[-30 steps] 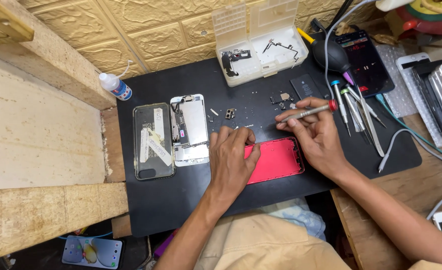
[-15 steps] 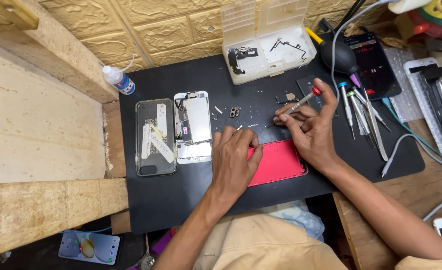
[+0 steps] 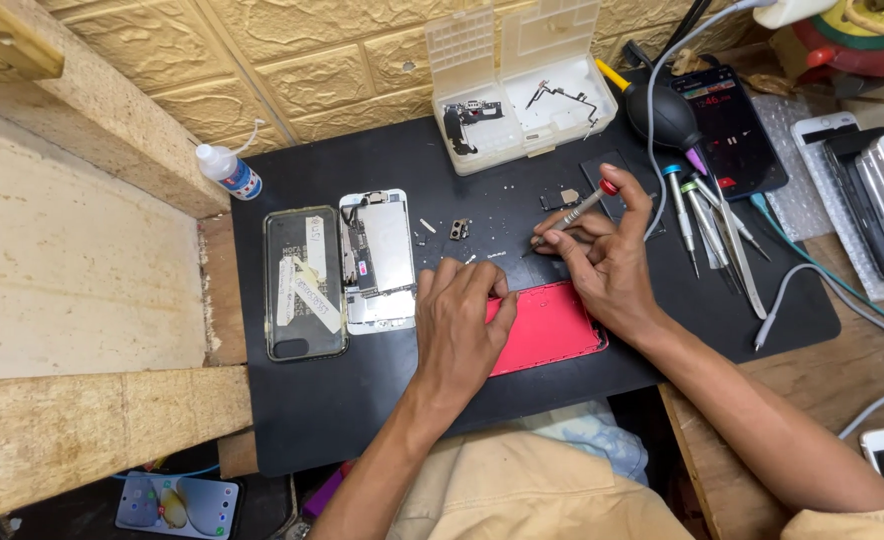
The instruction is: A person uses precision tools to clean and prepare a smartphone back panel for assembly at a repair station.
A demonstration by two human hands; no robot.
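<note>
My left hand (image 3: 460,322) lies flat on the left end of a red phone body (image 3: 547,326) and presses it onto the black work mat (image 3: 362,400). My right hand (image 3: 602,248) holds a red-capped screwdriver (image 3: 580,208), tilted with its tip down at the phone's top edge. Tiny screws and a small metal part (image 3: 459,230) are scattered on the mat just above my hands.
An opened phone chassis (image 3: 379,260) and a taped screen panel (image 3: 304,282) lie left of my hands. Behind stand a clear parts box (image 3: 522,90), a small dropper bottle (image 3: 228,170) and a black dust blower (image 3: 670,112). Several screwdrivers and tweezers (image 3: 710,222) lie at right, beside a dark phone (image 3: 730,130).
The right hand has turned the screwdriver from lying level to tilted, tip down at the red phone's top edge. The left hand stays on the phone; the view shifted slightly.
</note>
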